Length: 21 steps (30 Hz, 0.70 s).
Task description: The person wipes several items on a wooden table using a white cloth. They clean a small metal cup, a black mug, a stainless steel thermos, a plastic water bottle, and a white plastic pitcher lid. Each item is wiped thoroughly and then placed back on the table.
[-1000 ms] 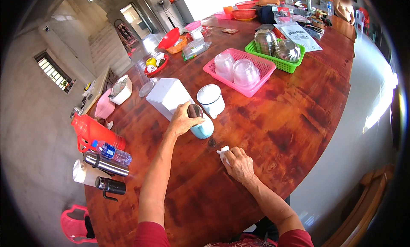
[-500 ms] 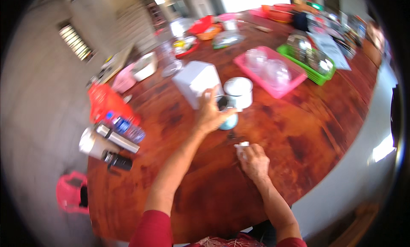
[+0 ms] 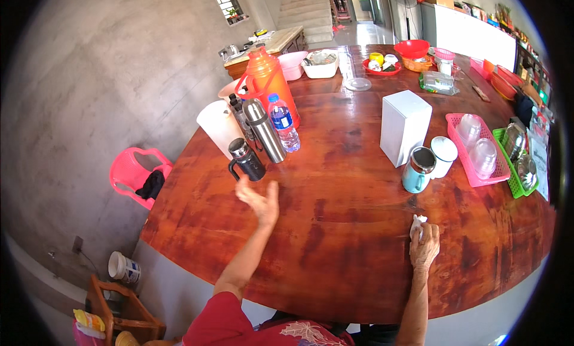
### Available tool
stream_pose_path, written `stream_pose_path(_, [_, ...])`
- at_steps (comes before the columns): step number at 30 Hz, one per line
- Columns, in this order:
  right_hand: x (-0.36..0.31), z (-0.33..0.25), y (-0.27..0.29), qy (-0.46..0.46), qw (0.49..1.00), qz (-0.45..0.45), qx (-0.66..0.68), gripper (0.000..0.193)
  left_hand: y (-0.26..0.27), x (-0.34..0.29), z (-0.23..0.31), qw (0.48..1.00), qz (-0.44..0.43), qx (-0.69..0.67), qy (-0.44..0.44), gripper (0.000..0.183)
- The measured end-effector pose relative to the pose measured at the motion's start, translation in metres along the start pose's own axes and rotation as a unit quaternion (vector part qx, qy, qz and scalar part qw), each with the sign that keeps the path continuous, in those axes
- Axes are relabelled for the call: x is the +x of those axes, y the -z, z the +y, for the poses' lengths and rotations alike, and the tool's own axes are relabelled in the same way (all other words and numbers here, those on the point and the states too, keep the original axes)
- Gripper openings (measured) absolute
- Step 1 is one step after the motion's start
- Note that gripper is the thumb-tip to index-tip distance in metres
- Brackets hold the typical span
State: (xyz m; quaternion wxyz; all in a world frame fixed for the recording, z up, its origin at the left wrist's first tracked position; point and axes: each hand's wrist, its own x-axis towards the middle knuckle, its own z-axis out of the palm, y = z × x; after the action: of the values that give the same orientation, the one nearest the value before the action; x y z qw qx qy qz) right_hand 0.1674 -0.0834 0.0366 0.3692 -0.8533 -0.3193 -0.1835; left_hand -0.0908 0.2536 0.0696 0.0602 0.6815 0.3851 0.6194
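My left hand [image 3: 260, 204] is open, its fingers stretched and thumb apart, just short of a black mug with a handle [image 3: 246, 159] at the left of the table. Behind that mug stand a steel thermos flask [image 3: 266, 132], a plastic water bottle [image 3: 284, 128] and a tall white container [image 3: 219, 126]. My right hand [image 3: 425, 246] is closed on a crumpled white cloth or tissue [image 3: 417, 222], pressed to the tabletop. Beyond it stand a light blue mug with a dark inside [image 3: 415, 180], a white lidded cup [image 3: 444, 153] and a tall white box [image 3: 405, 126].
The reddish wooden table [image 3: 335, 238] fills the middle. An orange vacuum jug [image 3: 270, 83] stands behind the bottles. At right lie a pink basket [image 3: 473, 177] of clear plastic containers and a green basket [image 3: 515, 180]. A pink chair [image 3: 128, 173] stands beyond the left edge.
My left hand has left the light blue mug and moved left, to beside the black mug. My right hand still holds the white cloth or tissue. The view has turned to the left.
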Motion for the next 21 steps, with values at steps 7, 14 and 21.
stream_pose_path(7, [-0.001, 0.003, 0.0, -0.011, 1.0, 0.002, -0.015, 0.013, 0.011, 0.087, -0.118, 0.958, -0.105, 0.032, 0.265, 0.072])
stream_pose_path(14, [-0.002, 0.004, -0.002, -0.02, 0.999, 0.004, -0.025, 0.013, 0.004, 0.097, -0.12, 0.906, -0.176, -0.247, 0.297, 0.038])
stream_pose_path(21, [-0.002, 0.002, -0.003, -0.018, 1.0, 0.0, -0.024, 0.013, 0.015, 0.05, -0.047, 0.874, -0.162, -0.342, 0.305, 0.036])
